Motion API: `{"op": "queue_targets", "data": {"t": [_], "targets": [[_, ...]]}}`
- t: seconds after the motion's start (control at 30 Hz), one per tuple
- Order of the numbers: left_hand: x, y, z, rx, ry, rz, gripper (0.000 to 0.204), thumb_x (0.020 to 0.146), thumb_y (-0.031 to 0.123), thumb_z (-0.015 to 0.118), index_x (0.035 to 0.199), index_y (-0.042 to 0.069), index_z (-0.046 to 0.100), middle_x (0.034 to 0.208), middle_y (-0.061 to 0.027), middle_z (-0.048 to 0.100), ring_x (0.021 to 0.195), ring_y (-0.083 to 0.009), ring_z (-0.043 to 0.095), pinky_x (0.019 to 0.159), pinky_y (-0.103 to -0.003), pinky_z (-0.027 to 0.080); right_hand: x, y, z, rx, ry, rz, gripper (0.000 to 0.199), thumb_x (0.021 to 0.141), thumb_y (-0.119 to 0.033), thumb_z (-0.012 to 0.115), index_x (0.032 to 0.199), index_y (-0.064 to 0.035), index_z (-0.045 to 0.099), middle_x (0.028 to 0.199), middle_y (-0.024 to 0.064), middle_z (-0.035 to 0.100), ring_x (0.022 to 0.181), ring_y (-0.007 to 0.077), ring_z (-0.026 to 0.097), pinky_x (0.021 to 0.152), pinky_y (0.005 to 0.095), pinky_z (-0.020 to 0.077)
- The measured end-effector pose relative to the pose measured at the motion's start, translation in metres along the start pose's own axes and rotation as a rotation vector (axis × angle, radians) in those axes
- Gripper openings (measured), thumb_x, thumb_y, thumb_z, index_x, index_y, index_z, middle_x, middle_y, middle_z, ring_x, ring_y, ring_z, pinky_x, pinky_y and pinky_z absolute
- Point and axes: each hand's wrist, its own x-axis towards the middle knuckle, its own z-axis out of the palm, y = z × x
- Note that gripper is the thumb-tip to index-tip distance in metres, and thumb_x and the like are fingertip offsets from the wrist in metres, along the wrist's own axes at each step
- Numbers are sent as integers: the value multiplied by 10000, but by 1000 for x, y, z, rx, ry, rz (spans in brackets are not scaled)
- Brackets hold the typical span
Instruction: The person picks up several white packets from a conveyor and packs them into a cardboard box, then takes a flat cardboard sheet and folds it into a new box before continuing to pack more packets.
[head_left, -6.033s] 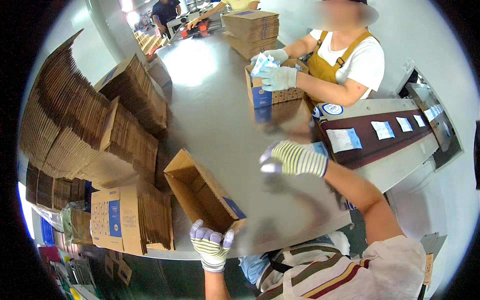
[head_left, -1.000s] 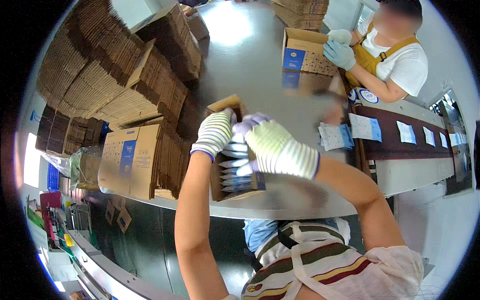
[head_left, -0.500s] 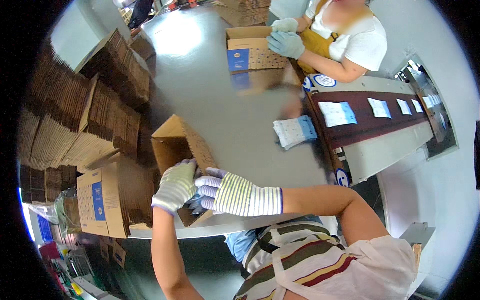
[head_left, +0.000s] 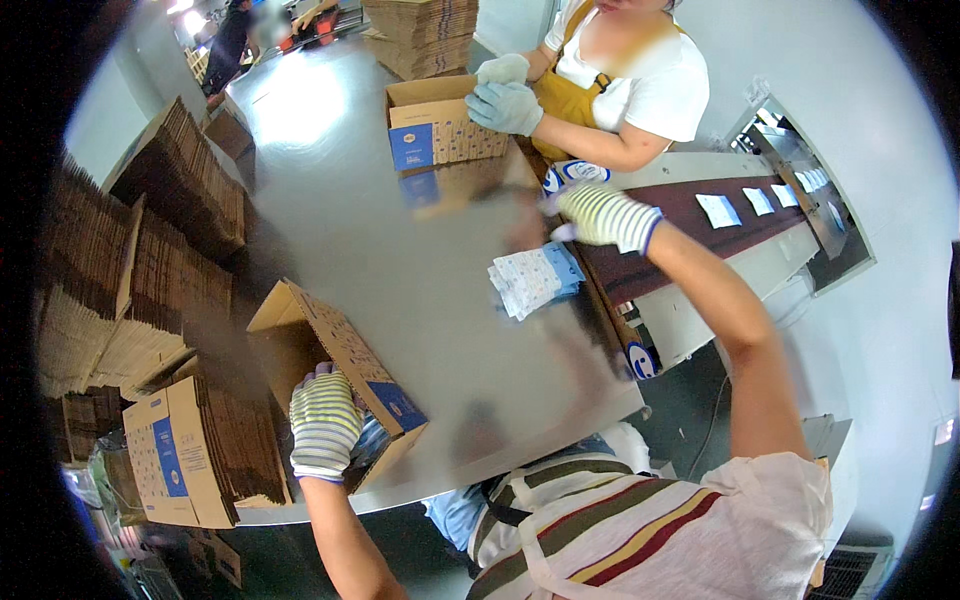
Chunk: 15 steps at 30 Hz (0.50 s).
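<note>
The left hand [head_left: 325, 425] presses flat inside the open box [head_left: 335, 375] at the table [head_left: 400, 270] edge, while the right hand [head_left: 600, 215] reaches, fingers loosely curled and empty, over the packets [head_left: 535, 280], so the box might slip off.

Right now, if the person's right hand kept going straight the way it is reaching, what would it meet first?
Probably the dark conveyor belt beside the right hand, which reaches toward it past the packet stack; depth is unclear and the hand is blurred.

The middle of the desk [head_left: 400, 270] is bare and gives free passage. Stacks of flat cartons [head_left: 150, 260] block the left side, and the packet pile [head_left: 535, 278] lies before the conveyor belt [head_left: 690, 225].
</note>
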Motion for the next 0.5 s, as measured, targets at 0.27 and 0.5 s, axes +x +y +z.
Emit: {"op": "queue_targets", "data": {"t": [0.27,0.5], "targets": [[-3,-5,0,-21,-20,-13,416,722,241,669,1068,22,599,1075,-145,582,1005,-315,569,869,-431,452,-1,29,-13,76,-172,23,404,743,-128,713,1120,-21,612,1017,192,639,1001,341,589,893,402,449],[5,0,-2,-7,-19,-11,394,733,258,665,1055,38,608,1087,-132,581,1010,-304,569,859,-427,454,66,26,58,102,-458,-171,482,694,-178,696,1133,-8,594,988,180,673,869,329,641,750,402,505]]}}
